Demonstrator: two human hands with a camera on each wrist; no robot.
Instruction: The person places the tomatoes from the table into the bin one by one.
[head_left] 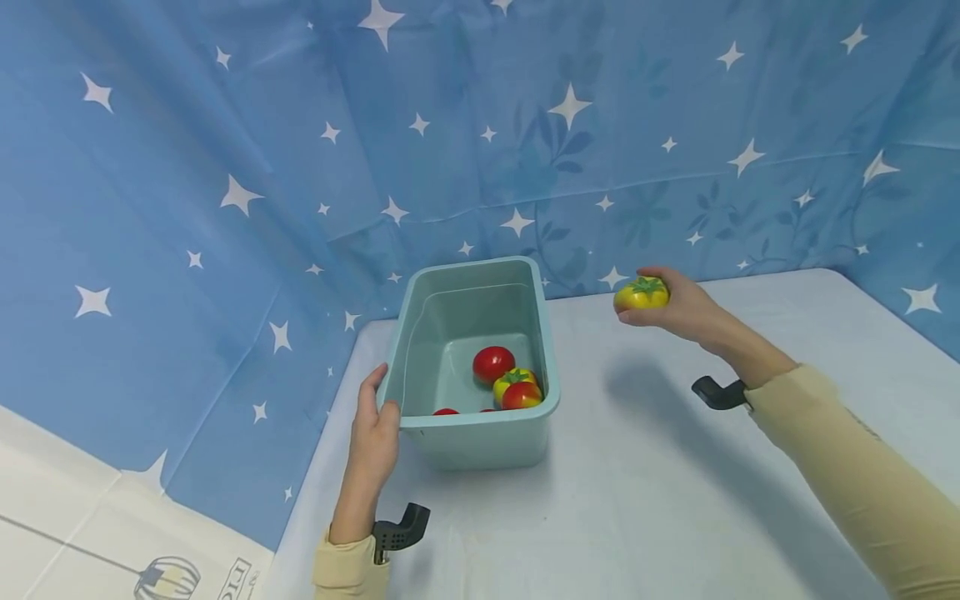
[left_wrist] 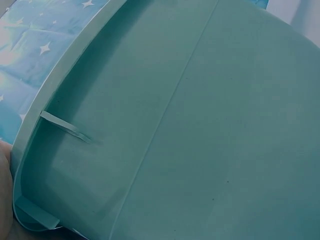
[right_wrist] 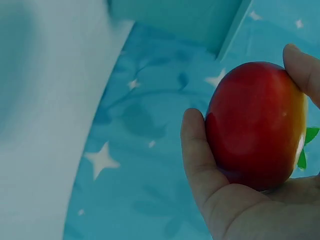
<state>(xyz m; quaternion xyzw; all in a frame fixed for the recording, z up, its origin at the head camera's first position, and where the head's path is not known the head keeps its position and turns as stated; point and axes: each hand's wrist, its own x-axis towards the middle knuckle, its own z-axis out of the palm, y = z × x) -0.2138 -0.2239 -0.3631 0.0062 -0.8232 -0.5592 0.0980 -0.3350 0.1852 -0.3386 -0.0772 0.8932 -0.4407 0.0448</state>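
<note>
My right hand holds a red-and-yellow tomato with a green leafy top above the table, to the right of the bin. In the right wrist view the glossy red side of that tomato shows between thumb and finger. My left hand grips the near left corner of a blue-green plastic bin. Several tomatoes lie inside it, among them a red one and a red-and-yellow one; the near wall partly hides others. The left wrist view is mostly filled by the bin's wall.
The bin stands on a table with a pale cloth. Behind and to the left hangs a blue curtain with white stars. A cream printed sheet lies at the lower left. Each wrist carries a black camera mount.
</note>
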